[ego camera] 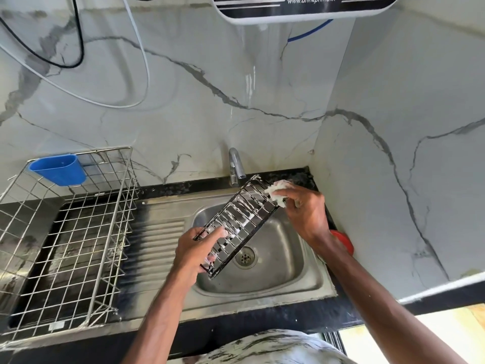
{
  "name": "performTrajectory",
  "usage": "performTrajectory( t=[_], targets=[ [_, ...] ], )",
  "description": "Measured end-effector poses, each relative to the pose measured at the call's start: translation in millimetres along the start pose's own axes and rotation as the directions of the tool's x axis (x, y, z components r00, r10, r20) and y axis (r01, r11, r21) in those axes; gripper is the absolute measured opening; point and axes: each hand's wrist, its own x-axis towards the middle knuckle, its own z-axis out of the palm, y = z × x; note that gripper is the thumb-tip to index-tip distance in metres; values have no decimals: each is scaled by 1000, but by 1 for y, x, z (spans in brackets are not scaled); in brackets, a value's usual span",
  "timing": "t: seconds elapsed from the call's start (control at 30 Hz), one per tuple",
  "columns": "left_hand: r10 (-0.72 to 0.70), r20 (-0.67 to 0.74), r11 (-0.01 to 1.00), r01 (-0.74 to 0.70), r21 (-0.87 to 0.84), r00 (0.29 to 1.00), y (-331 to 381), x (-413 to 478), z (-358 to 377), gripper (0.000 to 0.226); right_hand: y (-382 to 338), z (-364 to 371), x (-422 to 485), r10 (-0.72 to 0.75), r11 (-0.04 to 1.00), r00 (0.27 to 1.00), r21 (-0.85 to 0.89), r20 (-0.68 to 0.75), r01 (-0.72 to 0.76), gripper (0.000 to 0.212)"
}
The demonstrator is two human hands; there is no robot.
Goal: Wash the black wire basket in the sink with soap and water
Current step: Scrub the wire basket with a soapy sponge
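Note:
A black wire basket point(237, 225), streaked with white foam, is held tilted above the steel sink point(286, 269). My left hand point(195, 252) grips its near, lower end, fingers curled round the wires. My right hand point(301, 206) holds a soapy white scrubber point(277, 191) against the basket's far, upper end, close below the tap point(236, 165). No water runs from the tap. The drain point(245, 256) shows under the basket.
A large steel wire dish rack point(68, 232) stands on the drainboard at the left, with a blue plastic cup point(59, 169) hung on its back. A red object point(342, 241) sits behind my right wrist. Marble walls close in at the back and right.

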Motion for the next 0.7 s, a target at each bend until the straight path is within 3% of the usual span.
performTrajectory(
  t=[0.13,0.23,0.33,0.43,0.57,0.7],
  targets=[
    [-25,61,996,30,-87,998,1,-4,1,56,-1,12,-8,-159,986,987,-60,-7,158,47],
    [-22,88,992,32,-120,996,-3,-5,5,49,-13,27,-34,-297,941,954,-154,48,301,36],
    [-4,93,988,18,-151,996,-3,-6,9,37,-27,40,-65,-443,888,880,-52,171,457,33],
    [11,97,989,4,-149,995,-1,-8,10,33,-34,35,-63,-537,838,832,-30,141,545,36],
    [18,73,991,-8,-130,997,-2,-8,11,41,-12,10,-24,-513,857,858,-79,-29,510,30],
    [30,69,991,-21,-130,997,-9,-6,10,36,17,-6,8,-242,966,966,-118,-95,231,37]
  ],
)
